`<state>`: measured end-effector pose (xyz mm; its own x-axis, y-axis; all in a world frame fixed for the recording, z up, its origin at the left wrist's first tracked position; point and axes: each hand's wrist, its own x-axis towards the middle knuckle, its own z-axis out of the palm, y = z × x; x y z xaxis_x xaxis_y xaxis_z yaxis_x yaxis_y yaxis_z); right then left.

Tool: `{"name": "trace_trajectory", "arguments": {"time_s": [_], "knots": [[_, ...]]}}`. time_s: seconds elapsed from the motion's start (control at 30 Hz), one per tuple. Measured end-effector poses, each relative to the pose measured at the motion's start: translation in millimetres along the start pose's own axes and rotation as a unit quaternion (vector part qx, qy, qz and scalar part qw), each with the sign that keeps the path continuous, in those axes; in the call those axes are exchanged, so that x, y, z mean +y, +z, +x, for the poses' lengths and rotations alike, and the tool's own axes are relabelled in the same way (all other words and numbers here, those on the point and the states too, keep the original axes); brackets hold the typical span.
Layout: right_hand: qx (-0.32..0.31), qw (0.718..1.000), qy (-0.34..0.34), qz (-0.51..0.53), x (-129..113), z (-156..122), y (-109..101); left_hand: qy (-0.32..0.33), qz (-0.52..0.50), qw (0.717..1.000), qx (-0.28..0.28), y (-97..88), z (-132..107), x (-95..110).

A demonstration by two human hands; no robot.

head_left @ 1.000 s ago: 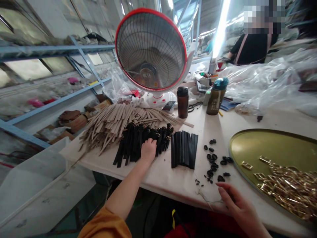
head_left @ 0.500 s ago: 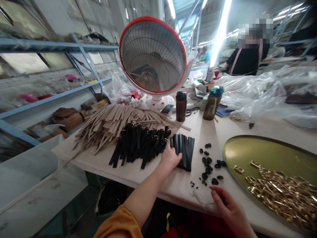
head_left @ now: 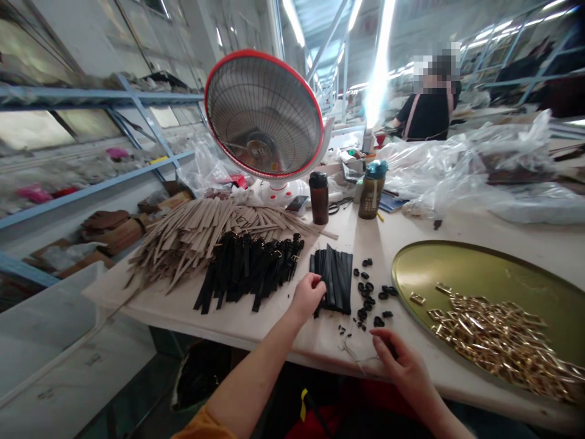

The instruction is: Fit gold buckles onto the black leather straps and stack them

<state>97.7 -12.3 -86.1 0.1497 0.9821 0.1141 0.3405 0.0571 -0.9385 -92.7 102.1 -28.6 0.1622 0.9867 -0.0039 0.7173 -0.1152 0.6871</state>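
My left hand is closed at the left edge of a row of flat black strips, its fingertips pinching the outermost strip. That strip stands slightly apart from the others. Near the table's front edge, my right hand hovers with fingers loosely apart and nothing in them. Just beyond its fingertips lie small black loops and tiny black bits. Left of my left hand is a heap of black straps with gold-coloured buckles.
A gold tray of gold metal buckles takes up the right side. Tan strips are heaped at left. Behind stand a red-rimmed fan heater, a dark bottle and a teal-lidded bottle. A person is farther back.
The view has shifted, moving the scene leftward. My left hand has gone from lying over the strips to their left edge, fingers now drawn together. My right hand stays near the loops.
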Motion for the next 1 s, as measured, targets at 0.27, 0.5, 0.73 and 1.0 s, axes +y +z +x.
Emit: {"name": "trace_trajectory", "arguments": {"time_s": [0.27, 0.5, 0.73, 1.0], "knots": [[-0.030, 0.930, 0.155, 0.331, -42.6, -17.8, -20.7, 0.247, 0.106, 0.963, 0.000, -10.6, -80.9, 19.6], [0.066, 0.965, 0.144, 0.209, -54.3, -48.5, -29.1, -0.100, -0.415, 0.902, -0.070, 5.8, -83.7, 15.8], [0.026, 0.994, 0.068, 0.078, -56.4, -71.8, -21.3, -0.245, -0.637, 0.696, -0.222, 16.4, -85.0, 31.2], [0.027, 0.982, 0.142, 0.122, -50.1, -82.8, -28.6, -0.272, -0.609, 0.712, -0.221, 24.1, -85.8, 37.6]]}}
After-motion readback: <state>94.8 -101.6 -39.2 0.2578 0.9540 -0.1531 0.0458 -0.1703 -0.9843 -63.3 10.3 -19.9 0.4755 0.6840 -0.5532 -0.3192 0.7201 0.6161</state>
